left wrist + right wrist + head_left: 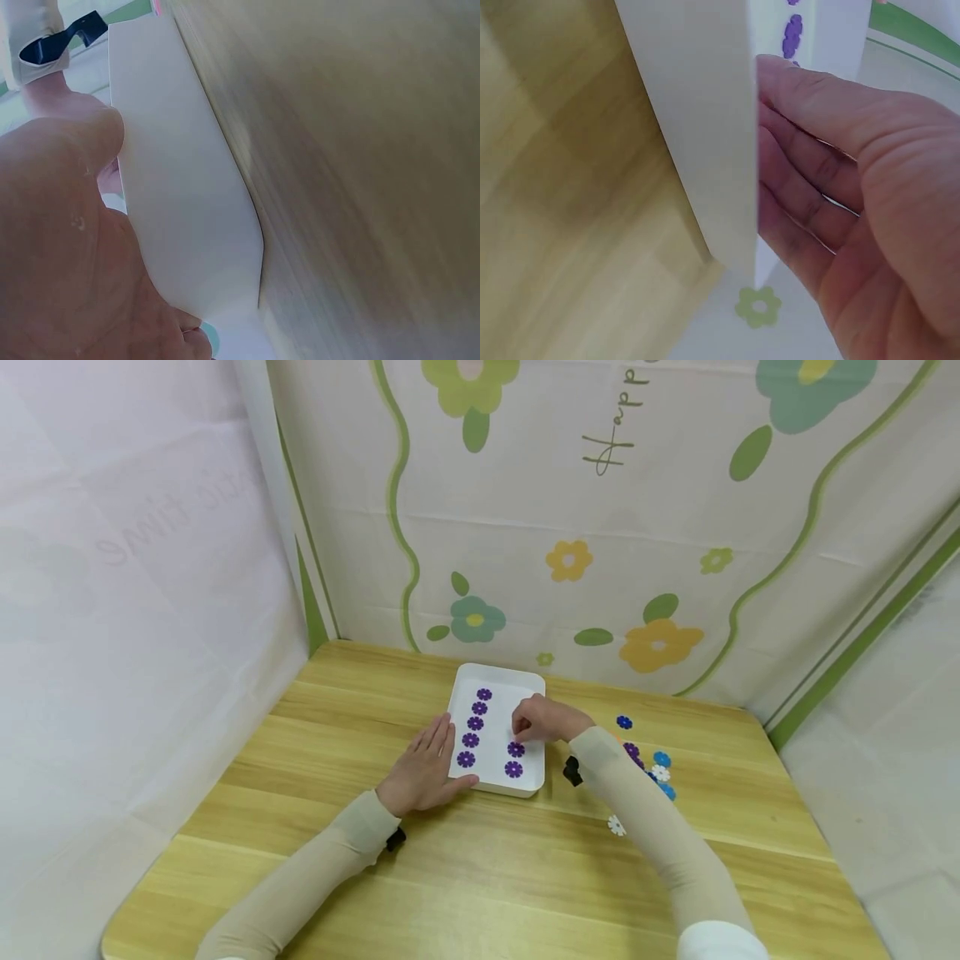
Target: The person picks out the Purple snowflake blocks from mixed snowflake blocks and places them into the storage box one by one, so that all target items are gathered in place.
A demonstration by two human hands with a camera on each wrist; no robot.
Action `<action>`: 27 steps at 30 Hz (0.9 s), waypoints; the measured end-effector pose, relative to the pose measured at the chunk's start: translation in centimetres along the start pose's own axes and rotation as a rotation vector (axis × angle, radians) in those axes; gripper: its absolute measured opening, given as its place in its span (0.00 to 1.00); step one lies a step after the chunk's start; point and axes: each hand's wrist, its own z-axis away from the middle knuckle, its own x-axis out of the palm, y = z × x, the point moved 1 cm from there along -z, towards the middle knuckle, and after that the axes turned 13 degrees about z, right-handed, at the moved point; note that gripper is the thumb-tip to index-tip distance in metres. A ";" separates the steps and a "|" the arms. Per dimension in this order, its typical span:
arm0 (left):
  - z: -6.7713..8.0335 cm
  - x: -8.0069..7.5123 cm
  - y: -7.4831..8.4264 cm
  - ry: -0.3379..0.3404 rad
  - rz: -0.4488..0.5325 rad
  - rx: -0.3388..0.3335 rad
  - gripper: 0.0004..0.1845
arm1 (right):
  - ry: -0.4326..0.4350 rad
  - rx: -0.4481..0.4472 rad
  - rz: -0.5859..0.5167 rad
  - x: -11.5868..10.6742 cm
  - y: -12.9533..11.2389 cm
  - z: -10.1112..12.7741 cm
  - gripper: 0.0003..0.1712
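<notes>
A shallow white tray lies on the table with purple flower-shaped plastic discs inside. Several discs form a column along its left side; two more, the nearer one a purple disc, sit at the right. My left hand rests on the tray's left edge with straight fingers, its thumb at the near corner. Over the right side, my right hand reaches in with bent fingers, fingertips right by the farther of the two discs. In the right wrist view the tray wall hides those fingertips; I cannot tell whether they pinch a disc.
To the right, partly behind the right forearm, lie loose flower discs: blue, light blue, white and purple. A printed cloth hangs behind the wooden table, with more cloth at both sides.
</notes>
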 end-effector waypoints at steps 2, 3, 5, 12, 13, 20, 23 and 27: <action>0.0 0.0 0.0 -0.002 -0.003 -0.001 0.56 | 0.014 0.001 0.014 -0.3 0.2 0.5 0.04; 0.0 0.0 0.1 -0.003 -0.001 -0.002 0.56 | 0.021 0.003 0.020 -0.5 0.4 0.9 0.05; 0.0 0.0 0.1 -0.003 0.002 0.001 0.56 | 0.046 0.001 0.028 -0.9 0.8 1.7 0.07; 0.1 0.0 0.2 -0.002 0.027 0.008 0.55 | 0.178 -0.042 0.047 -1.4 3.1 5.4 0.09; 0.1 0.0 0.3 -0.003 0.029 0.008 0.55 | 0.184 -0.032 0.055 -1.4 3.5 6.0 0.09; 0.1 0.0 0.2 -0.006 0.012 0.008 0.56 | 0.174 0.039 0.095 -1.5 6.3 10.6 0.12; 0.1 0.0 0.2 -0.003 0.014 0.009 0.56 | 0.171 0.082 0.120 -1.2 7.6 12.4 0.14; 0.1 0.0 0.1 0.009 0.025 0.018 0.55 | 0.152 0.133 0.125 -0.9 9.0 14.4 0.16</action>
